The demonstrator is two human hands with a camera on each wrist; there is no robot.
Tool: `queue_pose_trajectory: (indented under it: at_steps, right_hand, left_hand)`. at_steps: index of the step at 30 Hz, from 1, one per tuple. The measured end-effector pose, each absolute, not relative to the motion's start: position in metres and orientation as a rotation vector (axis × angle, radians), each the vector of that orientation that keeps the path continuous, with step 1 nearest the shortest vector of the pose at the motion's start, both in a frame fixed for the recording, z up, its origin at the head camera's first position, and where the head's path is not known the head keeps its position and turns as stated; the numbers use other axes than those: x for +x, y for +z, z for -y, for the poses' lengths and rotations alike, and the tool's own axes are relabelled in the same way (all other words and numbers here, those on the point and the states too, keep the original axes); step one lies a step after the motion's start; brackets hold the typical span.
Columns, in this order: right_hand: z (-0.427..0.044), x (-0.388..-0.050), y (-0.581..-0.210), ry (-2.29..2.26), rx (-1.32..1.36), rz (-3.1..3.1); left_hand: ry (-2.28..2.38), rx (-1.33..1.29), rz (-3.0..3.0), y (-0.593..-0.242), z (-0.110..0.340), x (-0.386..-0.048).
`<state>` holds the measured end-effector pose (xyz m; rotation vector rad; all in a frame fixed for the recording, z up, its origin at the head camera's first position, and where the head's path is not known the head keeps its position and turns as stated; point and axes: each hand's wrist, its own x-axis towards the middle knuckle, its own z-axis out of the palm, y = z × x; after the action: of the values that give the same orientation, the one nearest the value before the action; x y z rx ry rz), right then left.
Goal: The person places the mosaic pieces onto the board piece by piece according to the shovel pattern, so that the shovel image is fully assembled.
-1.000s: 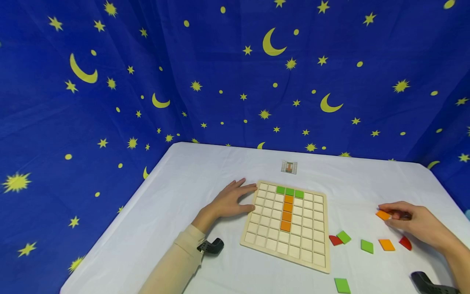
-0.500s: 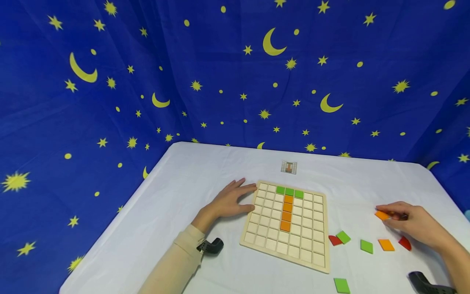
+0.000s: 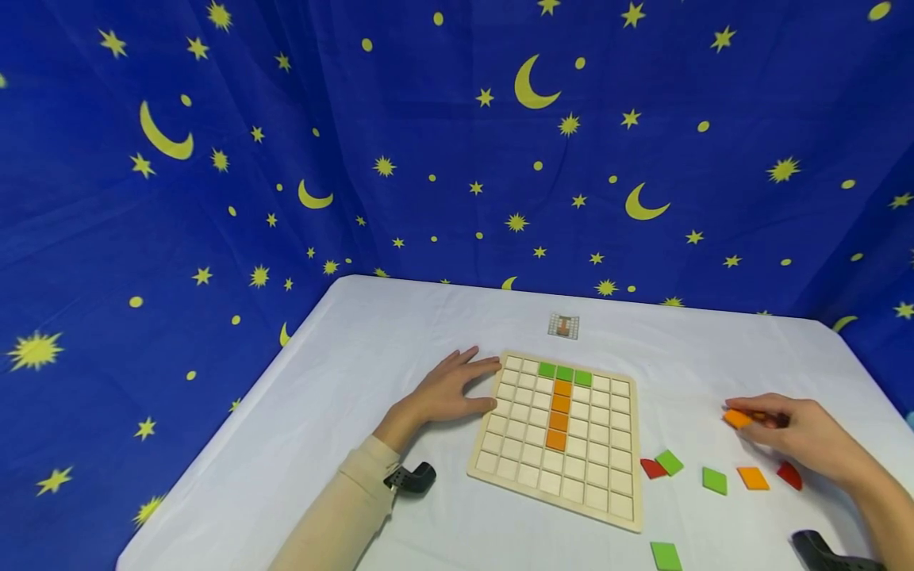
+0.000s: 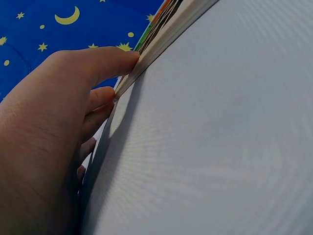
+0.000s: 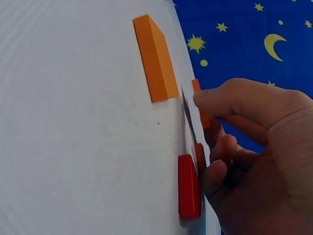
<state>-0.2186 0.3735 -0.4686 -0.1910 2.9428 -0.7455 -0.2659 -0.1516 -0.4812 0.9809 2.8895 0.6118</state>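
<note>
The left hand lies spread beside the wooden grid board, thumb and index finger touching its left edge. In the left wrist view, the hand has its fingertips against the board's side. Four orange tiles form a column under a row of three green tiles. Right of the board, the right hand pinches an orange tile. The right wrist view shows this tile at the thumb; a second orange piece is by the curled fingers, whether held I cannot tell.
Loose on the white table lie green tiles, an orange tile and red rounded pieces. A small pattern card lies behind the board. A blue star-patterned cloth hangs behind.
The right hand has shifted slightly left with the orange tile pinched in it. The left hand and the board have kept their places.
</note>
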Motion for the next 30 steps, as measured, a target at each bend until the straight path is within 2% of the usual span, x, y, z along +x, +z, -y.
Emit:
queue_pose_trajectory:
  at_steps: [30]
  right_hand:
    - [-0.334, -0.222, -0.452, -0.881, -0.282, -2.856]
  left_hand:
    - [0.624, 0.98, -2.886, -0.481, 0.151, -0.266]
